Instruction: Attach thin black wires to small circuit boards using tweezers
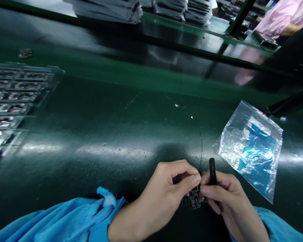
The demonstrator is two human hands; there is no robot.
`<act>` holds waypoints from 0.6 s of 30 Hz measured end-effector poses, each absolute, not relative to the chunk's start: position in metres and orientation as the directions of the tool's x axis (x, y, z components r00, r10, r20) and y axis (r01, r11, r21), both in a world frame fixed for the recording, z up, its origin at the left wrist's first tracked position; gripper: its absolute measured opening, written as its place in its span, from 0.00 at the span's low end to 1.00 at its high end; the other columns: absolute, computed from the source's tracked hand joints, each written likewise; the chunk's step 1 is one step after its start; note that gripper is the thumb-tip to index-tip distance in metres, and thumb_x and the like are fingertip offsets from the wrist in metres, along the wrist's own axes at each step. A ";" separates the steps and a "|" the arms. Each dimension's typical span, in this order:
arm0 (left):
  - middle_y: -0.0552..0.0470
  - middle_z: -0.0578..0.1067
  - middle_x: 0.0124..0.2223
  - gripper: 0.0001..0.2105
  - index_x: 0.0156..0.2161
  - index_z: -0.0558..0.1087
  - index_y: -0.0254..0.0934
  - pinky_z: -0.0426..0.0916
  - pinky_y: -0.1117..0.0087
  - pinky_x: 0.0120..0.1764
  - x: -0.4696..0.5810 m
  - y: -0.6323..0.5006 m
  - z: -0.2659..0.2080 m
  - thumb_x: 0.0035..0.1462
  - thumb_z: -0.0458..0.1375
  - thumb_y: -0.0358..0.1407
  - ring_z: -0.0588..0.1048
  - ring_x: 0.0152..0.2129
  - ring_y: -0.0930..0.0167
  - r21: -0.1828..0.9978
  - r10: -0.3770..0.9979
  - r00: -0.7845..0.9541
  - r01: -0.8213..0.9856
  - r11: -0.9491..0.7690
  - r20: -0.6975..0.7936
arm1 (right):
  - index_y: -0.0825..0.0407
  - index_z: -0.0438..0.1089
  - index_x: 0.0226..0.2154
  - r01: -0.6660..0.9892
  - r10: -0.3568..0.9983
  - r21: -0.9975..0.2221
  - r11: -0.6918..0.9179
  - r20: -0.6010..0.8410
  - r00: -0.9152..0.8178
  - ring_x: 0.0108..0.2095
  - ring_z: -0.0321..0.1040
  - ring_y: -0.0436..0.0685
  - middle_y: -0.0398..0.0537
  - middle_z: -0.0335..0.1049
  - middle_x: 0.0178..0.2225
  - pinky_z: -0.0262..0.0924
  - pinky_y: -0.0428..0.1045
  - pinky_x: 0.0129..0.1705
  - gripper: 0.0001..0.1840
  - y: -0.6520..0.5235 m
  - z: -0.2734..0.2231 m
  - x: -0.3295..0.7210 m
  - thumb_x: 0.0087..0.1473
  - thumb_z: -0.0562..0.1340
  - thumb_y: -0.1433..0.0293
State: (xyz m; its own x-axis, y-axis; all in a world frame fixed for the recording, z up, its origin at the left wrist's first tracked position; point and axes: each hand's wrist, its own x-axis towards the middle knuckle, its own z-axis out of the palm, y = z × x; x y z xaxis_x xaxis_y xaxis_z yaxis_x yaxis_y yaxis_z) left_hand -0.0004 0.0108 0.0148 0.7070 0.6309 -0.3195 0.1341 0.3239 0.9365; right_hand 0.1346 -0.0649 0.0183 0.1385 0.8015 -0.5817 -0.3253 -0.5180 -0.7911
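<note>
My left hand point(166, 191) and my right hand point(224, 198) meet at the near edge of the green bench. Between them sits a small dark circuit board point(194, 200), pinched from both sides. My left thumb and forefinger also pinch a thin black wire point(201, 148) that curves up and away from the board. My right hand grips black tweezers point(212, 170), whose blunt end sticks up above the fingers. The tweezer tips are hidden by my fingers.
A clear plastic bag point(252, 148) with blue sheets inside lies to the right. A clear tray point(12, 97) of small boards sits at the left. White stacked items point(108, 10) line the far edge. A person's pink sleeve point(280, 16) shows at top right.
</note>
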 end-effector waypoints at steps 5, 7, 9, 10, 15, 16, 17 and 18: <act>0.55 0.66 0.24 0.11 0.24 0.71 0.32 0.58 0.75 0.26 0.000 0.010 0.015 0.55 0.52 0.31 0.64 0.22 0.76 0.953 0.643 0.710 0.142 0.266 -0.285 | 0.54 0.70 0.19 -0.351 0.809 -0.794 -0.496 -0.569 0.146 0.17 0.44 0.45 0.39 0.55 0.17 0.35 0.45 0.18 0.05 -0.065 0.017 0.133 0.43 0.64 0.72; 0.55 0.66 0.24 0.11 0.24 0.71 0.32 0.58 0.75 0.26 0.000 0.011 0.015 0.55 0.52 0.32 0.64 0.22 0.76 0.957 0.647 0.711 0.141 0.252 -0.276 | 0.54 0.70 0.19 -0.373 0.810 -0.788 -0.490 -0.570 0.141 0.17 0.44 0.45 0.39 0.55 0.18 0.35 0.45 0.18 0.05 -0.065 0.017 0.132 0.43 0.64 0.72; 0.55 0.66 0.24 0.10 0.24 0.71 0.32 0.58 0.75 0.27 0.000 0.011 0.015 0.55 0.52 0.32 0.64 0.22 0.75 0.962 0.652 0.711 0.139 0.237 -0.263 | 0.54 0.71 0.19 -0.378 0.812 -0.790 -0.483 -0.565 0.145 0.17 0.44 0.45 0.39 0.55 0.18 0.36 0.45 0.18 0.05 -0.065 0.017 0.131 0.43 0.64 0.72; 0.55 0.67 0.24 0.10 0.24 0.71 0.32 0.58 0.75 0.27 0.000 0.011 0.016 0.55 0.52 0.32 0.64 0.22 0.75 0.963 0.654 0.710 0.140 0.230 -0.260 | 0.54 0.71 0.20 -0.375 0.815 -0.795 -0.477 -0.560 0.151 0.17 0.44 0.46 0.39 0.55 0.18 0.36 0.45 0.18 0.05 -0.065 0.017 0.131 0.43 0.64 0.72; 0.55 0.66 0.24 0.11 0.24 0.70 0.32 0.58 0.75 0.26 0.000 0.011 0.017 0.55 0.52 0.31 0.64 0.22 0.75 0.959 0.647 0.711 0.155 0.237 -0.274 | 0.54 0.70 0.19 -0.364 0.828 -0.821 -0.440 -0.528 0.188 0.18 0.44 0.46 0.39 0.55 0.18 0.37 0.44 0.18 0.06 -0.065 0.016 0.128 0.43 0.64 0.72; 0.55 0.67 0.24 0.11 0.24 0.70 0.32 0.58 0.74 0.26 0.000 0.011 0.017 0.55 0.52 0.32 0.64 0.22 0.75 0.959 0.645 0.713 0.156 0.237 -0.276 | 0.54 0.70 0.18 -0.362 0.830 -0.825 -0.435 -0.523 0.194 0.18 0.44 0.46 0.39 0.55 0.18 0.37 0.44 0.18 0.06 -0.065 0.016 0.128 0.43 0.64 0.72; 0.55 0.67 0.25 0.11 0.24 0.70 0.32 0.59 0.74 0.27 0.000 0.011 0.017 0.56 0.51 0.32 0.64 0.22 0.75 0.958 0.643 0.714 0.160 0.238 -0.279 | 0.54 0.69 0.18 -0.357 0.832 -0.829 -0.431 -0.519 0.199 0.18 0.45 0.46 0.39 0.55 0.17 0.38 0.44 0.18 0.07 -0.065 0.016 0.127 0.43 0.64 0.72; 0.55 0.67 0.25 0.11 0.24 0.70 0.32 0.59 0.74 0.27 0.000 0.011 0.017 0.56 0.51 0.32 0.64 0.22 0.75 0.957 0.644 0.711 0.162 0.239 -0.281 | 0.54 0.69 0.18 -0.350 0.832 -0.833 -0.429 -0.515 0.206 0.18 0.45 0.46 0.39 0.55 0.17 0.38 0.44 0.18 0.07 -0.065 0.016 0.127 0.43 0.63 0.72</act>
